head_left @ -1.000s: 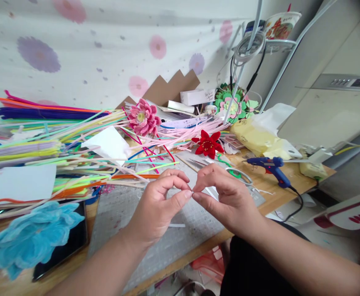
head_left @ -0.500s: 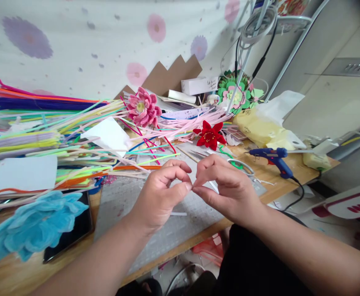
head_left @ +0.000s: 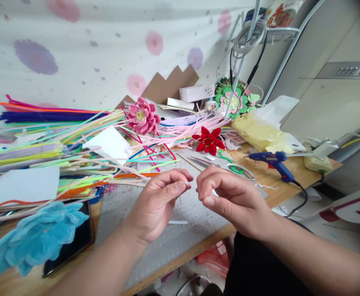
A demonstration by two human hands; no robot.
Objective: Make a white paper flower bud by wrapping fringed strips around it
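Observation:
Above the grey cutting mat my two hands face each other with a small gap between them. My left hand is closed in a pinch; a tiny pale bit shows at its fingertips, too small to name. My right hand has its fingers curled and its thumb against the index finger; whether anything is in that pinch is hidden. Just beyond the hands lie scissors and a red fuzzy flower. Below them, a thin white strip rests on the mat.
Bundles of coloured pipe cleaners cover the left and back. A blue fuzzy flower sits over a dark tablet at front left. The pink flower stands behind. On the right lies a blue glue gun with its cord.
My fingertips, which were touching, have come apart. A tiny pale bit now shows at my left fingertips. The camera view has shifted slightly.

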